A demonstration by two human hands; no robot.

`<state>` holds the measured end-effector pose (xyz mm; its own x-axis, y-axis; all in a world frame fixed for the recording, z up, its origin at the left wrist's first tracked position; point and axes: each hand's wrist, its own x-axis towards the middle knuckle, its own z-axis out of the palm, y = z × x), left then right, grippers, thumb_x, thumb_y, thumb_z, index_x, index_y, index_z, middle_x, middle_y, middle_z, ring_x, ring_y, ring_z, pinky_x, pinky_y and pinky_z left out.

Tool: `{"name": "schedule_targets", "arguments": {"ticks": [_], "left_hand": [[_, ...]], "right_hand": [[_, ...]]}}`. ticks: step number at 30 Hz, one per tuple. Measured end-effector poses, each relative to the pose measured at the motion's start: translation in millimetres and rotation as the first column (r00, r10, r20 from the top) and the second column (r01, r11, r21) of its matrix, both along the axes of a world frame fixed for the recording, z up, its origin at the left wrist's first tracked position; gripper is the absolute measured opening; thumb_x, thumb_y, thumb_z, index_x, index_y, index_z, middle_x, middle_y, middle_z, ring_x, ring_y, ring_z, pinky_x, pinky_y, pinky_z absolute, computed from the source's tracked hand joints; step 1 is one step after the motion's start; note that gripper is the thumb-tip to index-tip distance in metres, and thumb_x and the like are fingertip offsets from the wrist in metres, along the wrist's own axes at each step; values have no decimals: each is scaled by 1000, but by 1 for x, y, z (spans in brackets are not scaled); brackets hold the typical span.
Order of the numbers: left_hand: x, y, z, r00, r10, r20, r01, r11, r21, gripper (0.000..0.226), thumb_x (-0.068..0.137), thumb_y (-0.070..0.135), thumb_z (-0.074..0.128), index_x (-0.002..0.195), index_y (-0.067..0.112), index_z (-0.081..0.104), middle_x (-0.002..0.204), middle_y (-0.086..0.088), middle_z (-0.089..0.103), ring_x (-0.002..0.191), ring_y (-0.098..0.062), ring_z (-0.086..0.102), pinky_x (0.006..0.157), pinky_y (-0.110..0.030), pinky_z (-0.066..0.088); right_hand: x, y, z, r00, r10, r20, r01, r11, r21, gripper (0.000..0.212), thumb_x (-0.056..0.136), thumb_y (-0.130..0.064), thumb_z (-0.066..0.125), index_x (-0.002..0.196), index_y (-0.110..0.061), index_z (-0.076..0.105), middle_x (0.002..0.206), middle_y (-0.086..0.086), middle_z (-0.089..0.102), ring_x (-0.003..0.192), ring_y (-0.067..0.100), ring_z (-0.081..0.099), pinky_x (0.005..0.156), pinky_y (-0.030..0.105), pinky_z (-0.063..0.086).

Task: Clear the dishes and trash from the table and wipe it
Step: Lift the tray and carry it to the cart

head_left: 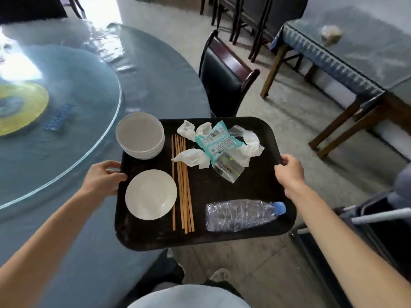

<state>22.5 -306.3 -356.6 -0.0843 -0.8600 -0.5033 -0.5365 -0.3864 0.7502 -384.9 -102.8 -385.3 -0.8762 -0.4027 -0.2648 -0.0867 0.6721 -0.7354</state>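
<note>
1. Carrying was the step in hand — the left hand [104, 176] and right hand [290, 170] each gripped a short edge of the black tray [222, 236], held partly over the round table [155, 85].
2. Next, by my judgement, it needed level carrying to a drop-off, then wiping.
3. On the tray lay stacked bowls [140, 135], a plate [150, 194], chopsticks [181, 185], crumpled napkins [193, 160], wrappers [216, 142] and a crushed bottle [242, 215] — loose things, likely to slide.

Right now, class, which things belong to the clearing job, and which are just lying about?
Job: tray, stacked bowls, plate, chopsticks, tissues, wrappers, bottle, round table.

Lying about: chair, side table.
</note>
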Motion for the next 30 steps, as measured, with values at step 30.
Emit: {"name": "schedule_targets", "arguments": {"ticks": [30], "left_hand": [[-611,248,97,476,-878,43,857,453,-244,12,80,-8,65,82,-2,75,87,-27,72,75,-33,66,71,-47,63]], "right_hand": [[-217,510,139,688,-696,-206,710,704,-7,25,94,1,65,118,-2,71,97,9,67,112,33,66,99,43,50]]}}
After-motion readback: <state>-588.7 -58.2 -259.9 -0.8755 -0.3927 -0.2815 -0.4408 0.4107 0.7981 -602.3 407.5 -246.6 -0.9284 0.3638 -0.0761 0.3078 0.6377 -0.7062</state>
